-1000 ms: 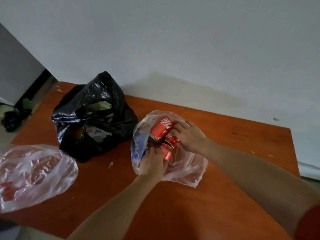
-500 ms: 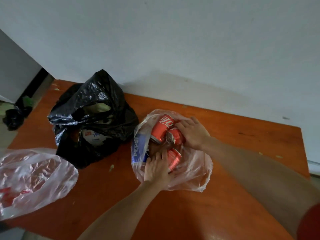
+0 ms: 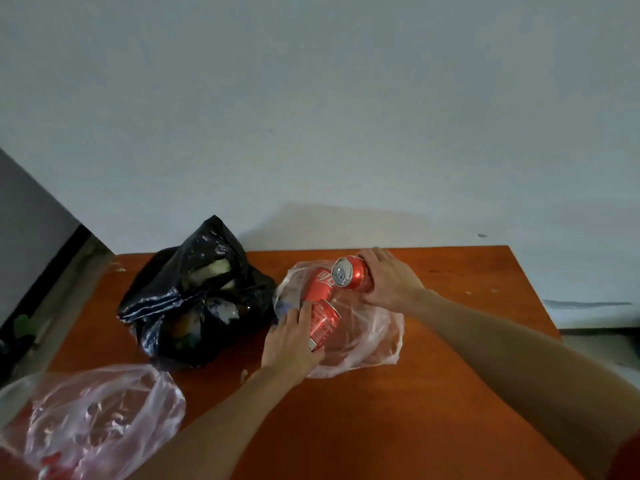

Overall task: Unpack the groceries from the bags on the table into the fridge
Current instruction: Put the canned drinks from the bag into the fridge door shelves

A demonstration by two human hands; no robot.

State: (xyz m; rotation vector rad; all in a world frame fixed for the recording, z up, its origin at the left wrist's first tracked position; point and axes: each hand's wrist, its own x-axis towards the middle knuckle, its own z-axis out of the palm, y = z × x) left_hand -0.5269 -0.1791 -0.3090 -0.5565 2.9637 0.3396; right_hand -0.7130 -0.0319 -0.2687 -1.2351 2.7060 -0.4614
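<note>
Fingers (image 3: pixel 373 260) of right hand (image 3: pixel 391 282) wrap raised red can (image 3: pixel 350 274); left hand (image 3: pixel 291 342) grips second can (image 3: pixel 325 323) at clear bag (image 3: pixel 375 342) on counter (image 3: pixel 381 427).

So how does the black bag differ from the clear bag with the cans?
The black bag is opaque; the clear bag shows red cans through its film. The black bag stands bunched tall; the clear bag lies low. No hand holds the black bag; left hand and right hand each grip a can at the clear bag. Both sit on the orange table.
</note>
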